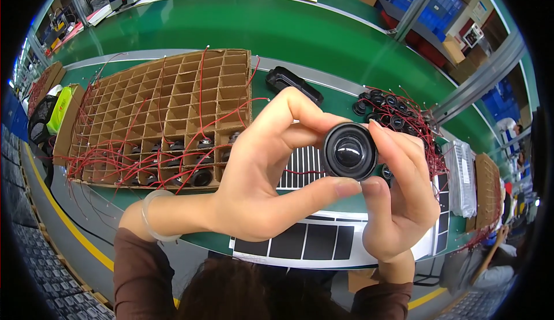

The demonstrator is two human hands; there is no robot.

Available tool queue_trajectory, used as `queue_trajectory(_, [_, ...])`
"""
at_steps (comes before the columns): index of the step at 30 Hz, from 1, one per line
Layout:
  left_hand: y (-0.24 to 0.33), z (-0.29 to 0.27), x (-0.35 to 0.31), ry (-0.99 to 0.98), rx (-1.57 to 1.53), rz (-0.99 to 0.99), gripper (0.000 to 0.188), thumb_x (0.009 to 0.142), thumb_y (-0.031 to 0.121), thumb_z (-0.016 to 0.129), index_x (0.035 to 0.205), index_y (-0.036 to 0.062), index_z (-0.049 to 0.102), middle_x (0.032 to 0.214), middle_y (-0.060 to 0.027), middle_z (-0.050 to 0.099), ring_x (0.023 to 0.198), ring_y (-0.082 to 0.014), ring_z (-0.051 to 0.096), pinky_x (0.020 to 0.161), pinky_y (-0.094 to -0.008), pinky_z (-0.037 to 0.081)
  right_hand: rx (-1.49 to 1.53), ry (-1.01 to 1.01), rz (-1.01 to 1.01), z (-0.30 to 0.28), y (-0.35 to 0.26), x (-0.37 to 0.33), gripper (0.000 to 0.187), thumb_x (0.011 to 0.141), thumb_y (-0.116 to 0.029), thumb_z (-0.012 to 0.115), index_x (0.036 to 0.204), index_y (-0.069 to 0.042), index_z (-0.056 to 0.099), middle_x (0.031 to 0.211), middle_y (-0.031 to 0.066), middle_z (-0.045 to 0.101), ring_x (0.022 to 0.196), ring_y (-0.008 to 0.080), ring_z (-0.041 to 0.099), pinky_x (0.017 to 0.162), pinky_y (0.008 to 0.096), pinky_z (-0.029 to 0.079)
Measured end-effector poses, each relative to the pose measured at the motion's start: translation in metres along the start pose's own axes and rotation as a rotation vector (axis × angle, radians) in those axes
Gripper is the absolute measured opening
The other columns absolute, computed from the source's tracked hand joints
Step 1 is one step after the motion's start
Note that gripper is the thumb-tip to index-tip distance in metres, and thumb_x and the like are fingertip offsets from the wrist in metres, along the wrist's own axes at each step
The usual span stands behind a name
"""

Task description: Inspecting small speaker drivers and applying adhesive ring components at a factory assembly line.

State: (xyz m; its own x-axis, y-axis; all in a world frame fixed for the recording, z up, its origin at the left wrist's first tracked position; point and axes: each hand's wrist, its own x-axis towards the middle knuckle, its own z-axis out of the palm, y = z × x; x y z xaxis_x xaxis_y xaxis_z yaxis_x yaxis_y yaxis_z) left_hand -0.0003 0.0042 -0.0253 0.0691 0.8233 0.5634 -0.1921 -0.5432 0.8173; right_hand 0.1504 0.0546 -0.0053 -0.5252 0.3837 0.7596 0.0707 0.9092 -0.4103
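Between both my hands is a small round black speaker (pixel 350 151), its glossy domed centre facing up. My left hand (pixel 265 176) grips its left side, thumb below and fingers above. On the opposite edge, my right hand (pixel 404 187) pinches it with thumb and fingertips. Below the hands lie white sheets with black square stickers (pixel 320 242) on the green table. A divided cardboard box (pixel 190 89) stands to the left, its near cells holding speakers with red wires. A pile of similar speakers (pixel 398 115) with tangled red wires sits at the right.
A black oblong casing (pixel 294 84) lies beyond my left hand. The green conveyor belt (pixel 231 25) runs behind the table. At right are a clear plastic-wrapped pack (pixel 461 176), another cardboard box (pixel 486 190) and a metal post (pixel 479 80). Another person sits at far right.
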Motion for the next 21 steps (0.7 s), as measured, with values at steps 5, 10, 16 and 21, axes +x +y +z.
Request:
queue_trajectory(5, [0.003, -0.005, 0.001, -0.114, 0.014, 0.016, 0.045, 0.068, -0.006, 0.052, 0.104, 0.0006, 0.026, 0.098, -0.0217, 0.048, 0.091, -0.0258, 0.051, 0.078, -0.0342, 0.04, 0.389, -0.059, 0.145, -0.001, 0.004, 0.001, 0.037, 0.068, -0.009, 0.057, 0.1, 0.007, 0.049, 0.097, 0.016, 0.051, 0.09, 0.0218, 0.047, 0.079, 0.0305, 0.036])
queue_trajectory(10, [-0.002, -0.001, -0.001, -0.119, -0.056, 0.021, 0.047, 0.066, -0.006, 0.056, 0.103, 0.0004, 0.026, 0.094, -0.0222, 0.049, 0.09, -0.0259, 0.051, 0.077, -0.0341, 0.041, 0.894, -0.003, 0.307, 0.014, 0.002, -0.005, 0.037, 0.068, -0.004, 0.059, 0.103, 0.004, 0.046, 0.099, 0.0162, 0.051, 0.099, 0.0221, 0.045, 0.085, 0.0322, 0.034])
queue_trajectory(16, [0.007, 0.003, -0.003, -0.145, 0.098, 0.057, 0.05, 0.062, -0.009, 0.061, 0.098, -0.0007, 0.027, 0.093, -0.0239, 0.049, 0.091, -0.0264, 0.051, 0.077, -0.0344, 0.041, 1.203, 0.047, 0.373, 0.011, 0.003, -0.009, 0.023, 0.079, -0.009, 0.049, 0.098, 0.003, 0.047, 0.1, 0.0186, 0.05, 0.094, 0.0223, 0.048, 0.082, 0.0326, 0.037])
queue_trajectory(21, [-0.004, 0.006, 0.0, -0.121, -0.127, 0.083, 0.049, 0.061, -0.009, 0.063, 0.096, -0.0013, 0.029, 0.092, -0.0236, 0.049, 0.093, -0.0263, 0.05, 0.078, -0.035, 0.041, 1.164, -0.034, 0.316, 0.009, 0.009, -0.008, 0.025, 0.078, -0.01, 0.05, 0.099, 0.003, 0.046, 0.103, 0.021, 0.047, 0.097, 0.0236, 0.047, 0.083, 0.0331, 0.037])
